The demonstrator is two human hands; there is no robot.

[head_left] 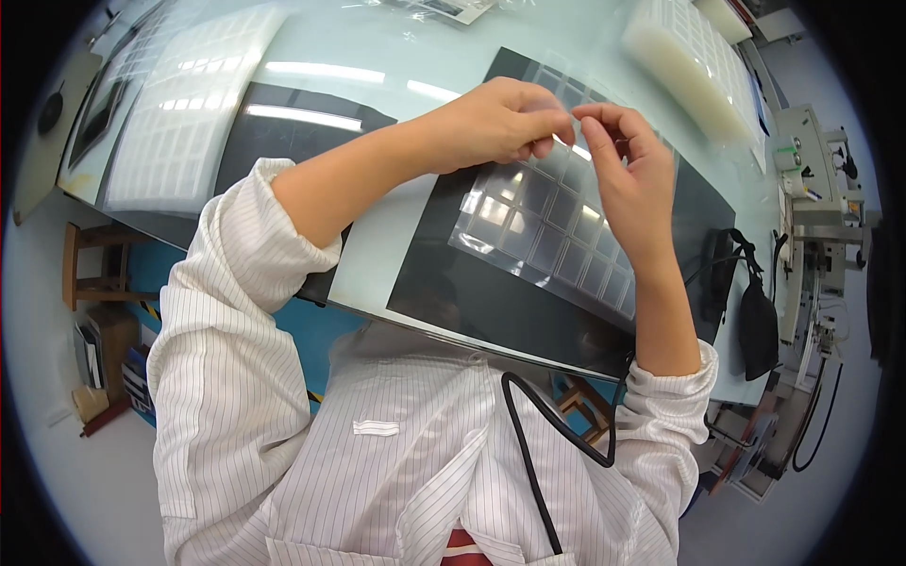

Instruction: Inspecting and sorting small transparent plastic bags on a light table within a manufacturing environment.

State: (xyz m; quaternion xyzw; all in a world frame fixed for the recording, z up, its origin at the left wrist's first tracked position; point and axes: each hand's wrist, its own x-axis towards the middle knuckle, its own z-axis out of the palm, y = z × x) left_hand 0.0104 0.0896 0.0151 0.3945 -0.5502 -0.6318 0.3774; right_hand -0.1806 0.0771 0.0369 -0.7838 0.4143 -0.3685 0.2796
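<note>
A clear plastic tray with rows of square pockets [517, 236] lies on a black mat [444, 269] in front of me. Above its far part, my left hand [505, 123] is closed with thumb and forefinger pinched together. My right hand [634, 174] faces it, thumb and forefinger close together, the tips almost meeting those of the left. Whatever sits between the fingertips is too small or too clear to make out. My hands and right forearm hide parts of the tray.
A stack of white pocketed trays [184, 113] stands at the left beside a dark mat [269, 146]. Another tray stack [684, 71] is at the far right. A black pouch on a cord [757, 325] hangs at the table's right edge, near machinery [816, 193]. A black cable [528, 462] crosses my front.
</note>
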